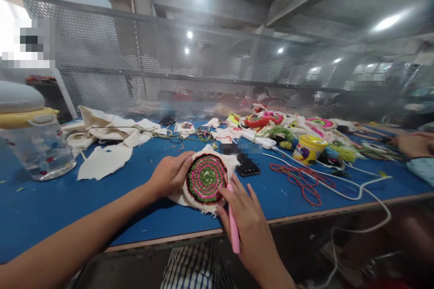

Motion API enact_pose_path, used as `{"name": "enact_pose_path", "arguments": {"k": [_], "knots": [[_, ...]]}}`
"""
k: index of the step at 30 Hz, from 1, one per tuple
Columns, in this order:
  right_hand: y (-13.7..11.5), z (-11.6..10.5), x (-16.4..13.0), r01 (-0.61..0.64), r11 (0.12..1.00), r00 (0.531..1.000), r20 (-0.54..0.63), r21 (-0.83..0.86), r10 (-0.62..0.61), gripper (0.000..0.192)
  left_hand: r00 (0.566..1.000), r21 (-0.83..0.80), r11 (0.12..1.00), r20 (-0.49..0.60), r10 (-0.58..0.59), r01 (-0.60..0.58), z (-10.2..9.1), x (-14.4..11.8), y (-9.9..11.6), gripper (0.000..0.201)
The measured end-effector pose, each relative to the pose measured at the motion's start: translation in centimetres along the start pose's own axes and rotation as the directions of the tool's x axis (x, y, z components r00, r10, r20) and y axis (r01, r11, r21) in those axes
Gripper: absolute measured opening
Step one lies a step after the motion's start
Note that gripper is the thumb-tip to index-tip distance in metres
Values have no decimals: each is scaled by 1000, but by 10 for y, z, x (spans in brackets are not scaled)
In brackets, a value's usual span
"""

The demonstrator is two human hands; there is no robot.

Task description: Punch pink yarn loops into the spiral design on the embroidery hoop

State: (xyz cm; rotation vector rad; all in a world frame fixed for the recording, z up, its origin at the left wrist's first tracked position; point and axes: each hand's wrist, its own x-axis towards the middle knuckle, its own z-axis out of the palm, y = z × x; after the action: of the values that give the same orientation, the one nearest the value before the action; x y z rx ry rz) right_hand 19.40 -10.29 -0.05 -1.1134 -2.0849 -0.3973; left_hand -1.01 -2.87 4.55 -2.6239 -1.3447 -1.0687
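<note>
My left hand (pixel 172 174) is closed on the left edge of a round embroidery piece (pixel 206 178), thumb on top. Rings of pink and green loops with a dark outer ring cover its face, and frayed white cloth sticks out around it. Between the fingers of my right hand (pixel 249 210) lies a slim pink-handled tool (pixel 233 230), its upper end at the right rim of the piece. My right fingertips rest on that same edge. The tool's tip is too small to make out. Just behind the piece lies a black phone (pixel 248 165).
White cloth scraps (pixel 106 162) and a water bottle (pixel 37 144) stand left. To the right are a yellow tub (pixel 309 149), red yarn (pixel 305 183), a white cable (pixel 359 192) and heaped colourful pieces (pixel 264 119). Another person's hand (pixel 415 144) is at far right. A perforated metal screen (pixel 203 67) runs behind.
</note>
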Motion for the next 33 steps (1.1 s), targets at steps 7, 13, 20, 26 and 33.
{"name": "enact_pose_path", "arguments": {"k": [7, 13, 20, 26, 33], "knots": [[-18, 12, 15, 91, 982, 996, -7, 165, -91, 24, 1000, -3, 1000, 13, -4, 4, 3, 1, -4, 42], [-8, 1, -9, 65, 995, 997, -50, 80, -62, 26, 1000, 1, 1000, 7, 13, -13, 4, 1, -4, 39], [-11, 6, 9, -19, 999, 999, -44, 51, 21, 27, 1000, -23, 1000, 5, 11, -11, 2, 0, -2, 39], [-26, 13, 4, 19, 992, 998, -63, 122, -11, 26, 1000, -5, 1000, 12, -1, 1, 2, 0, -3, 41], [-13, 3, 6, -83, 997, 991, -108, -8, 82, 27, 1000, -5, 1000, 14, 8, -8, 1, -1, -1, 39]]}}
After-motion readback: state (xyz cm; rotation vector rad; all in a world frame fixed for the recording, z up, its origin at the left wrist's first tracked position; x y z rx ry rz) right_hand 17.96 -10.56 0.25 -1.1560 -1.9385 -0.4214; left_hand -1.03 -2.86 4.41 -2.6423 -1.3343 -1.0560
